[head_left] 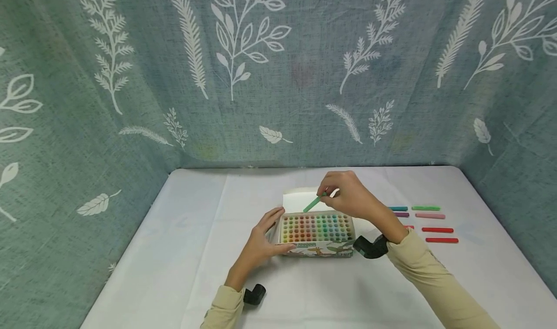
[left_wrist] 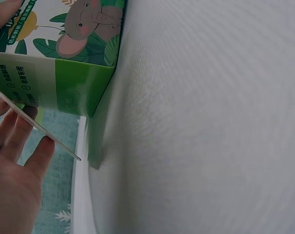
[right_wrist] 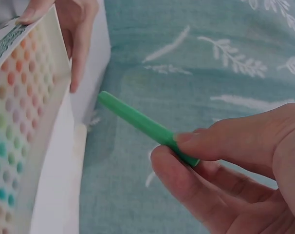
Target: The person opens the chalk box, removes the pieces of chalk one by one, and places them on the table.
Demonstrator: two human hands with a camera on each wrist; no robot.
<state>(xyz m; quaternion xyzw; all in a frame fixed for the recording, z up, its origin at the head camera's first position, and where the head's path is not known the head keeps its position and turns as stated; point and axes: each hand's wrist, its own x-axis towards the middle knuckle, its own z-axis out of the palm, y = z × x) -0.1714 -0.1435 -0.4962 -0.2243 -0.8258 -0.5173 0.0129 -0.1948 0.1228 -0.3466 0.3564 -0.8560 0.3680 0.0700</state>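
Observation:
A box of colored chalk (head_left: 319,249) stands open on the table, its rows of stick ends facing up and its white lid (head_left: 296,201) raised at the back. My left hand (head_left: 260,239) holds the left side of the box, thumb at the front and fingers toward the back corner. In the left wrist view, fingers (left_wrist: 42,155) lie along the box's side flap (left_wrist: 57,143). Above the back of the box, my right hand (head_left: 348,196) pinches a green chalk stick (right_wrist: 138,122) near one end between thumb and fingers. The stick's free end slants down to the left.
Right of the box, chalk sticks lie in two columns: a green stick (head_left: 425,208), a pink stick (head_left: 430,216), red sticks (head_left: 441,240), a teal stick (head_left: 398,208) and a purple stick (head_left: 401,215). My right forearm partly covers the nearer column. A patterned curtain (head_left: 304,77) hangs behind the white-covered table (head_left: 174,251).

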